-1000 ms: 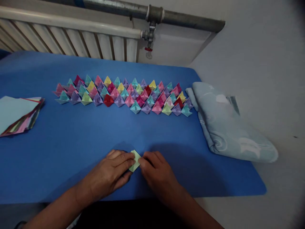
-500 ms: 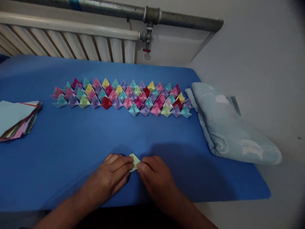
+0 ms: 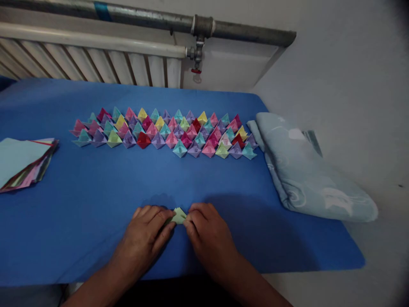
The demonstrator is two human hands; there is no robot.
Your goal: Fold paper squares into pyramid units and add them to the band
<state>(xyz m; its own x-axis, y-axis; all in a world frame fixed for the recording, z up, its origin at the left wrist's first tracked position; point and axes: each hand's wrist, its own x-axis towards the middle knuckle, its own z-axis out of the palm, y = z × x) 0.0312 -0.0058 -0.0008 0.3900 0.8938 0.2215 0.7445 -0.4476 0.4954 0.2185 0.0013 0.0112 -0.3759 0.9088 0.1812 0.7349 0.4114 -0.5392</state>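
A small folded piece of light green paper [image 3: 179,216] is held low over the blue surface, near its front edge. My left hand [image 3: 145,234] pinches its left side between thumb and fingers, covering part of it. On the right, my right hand [image 3: 209,238] grips the paper's right corner with its fingertips. Beyond the hands, several rows of small folded paper boats [image 3: 171,138] in pink, purple, teal, yellow, green and red stand close together on the blue surface [image 3: 128,179].
A stack of coloured paper sheets [image 3: 24,160] lies at the far left. A folded grey-green blanket [image 3: 306,170] rests along the right edge by the wall. Behind the surface are a white radiator [image 3: 137,66] and a metal pipe [image 3: 249,33] with a red-handled valve.
My left hand has shifted slightly left, its thumb now apart from the fingers at the paper's side. The green paper looks flatter and turned. The view has tilted slightly.
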